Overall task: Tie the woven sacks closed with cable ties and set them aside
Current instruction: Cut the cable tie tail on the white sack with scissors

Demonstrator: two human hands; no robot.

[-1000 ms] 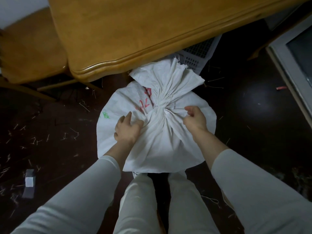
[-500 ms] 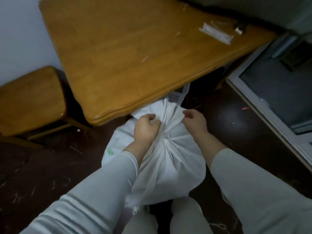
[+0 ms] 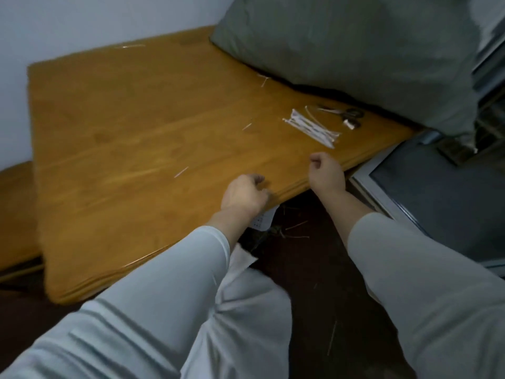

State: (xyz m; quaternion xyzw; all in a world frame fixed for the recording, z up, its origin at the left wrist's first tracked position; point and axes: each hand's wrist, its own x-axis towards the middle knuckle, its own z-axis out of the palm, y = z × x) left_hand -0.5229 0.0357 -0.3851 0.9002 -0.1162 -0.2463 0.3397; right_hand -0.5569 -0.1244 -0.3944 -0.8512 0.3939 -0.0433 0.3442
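1. The sack (image 3: 240, 259) shows only as a bit of white cloth below the left wrist, between the table edge and the person's knees; most of it is hidden by the left arm and the table.
2. The left hand (image 3: 244, 196) is over the near edge of the table, just above that cloth, fingers curled inward. It is blurred, so I cannot tell whether it grips anything.
3. The right hand (image 3: 325, 172) is up beside the left, over the same table edge, closed into a loose fist with nothing visible in it.
4. The bundle of cable ties (image 3: 311, 127) lies on the table beyond the right hand, apart from both hands.
5. The scissors (image 3: 345, 113) lie just past the ties, farther from the right hand, with a small metal clip (image 3: 351, 124) next to them.
6. The wooden table (image 3: 136, 119) spreads out ahead of both hands, with a few short white offcuts scattered on it.
7. A large grey-green sack (image 3: 355, 50) rests on the far end of the table, well beyond the right hand.
8. A white perforated crate (image 3: 261, 221) peeks out under the table, right beneath the left wrist.
9. The dark floor (image 3: 314, 269) lies between the forearms.
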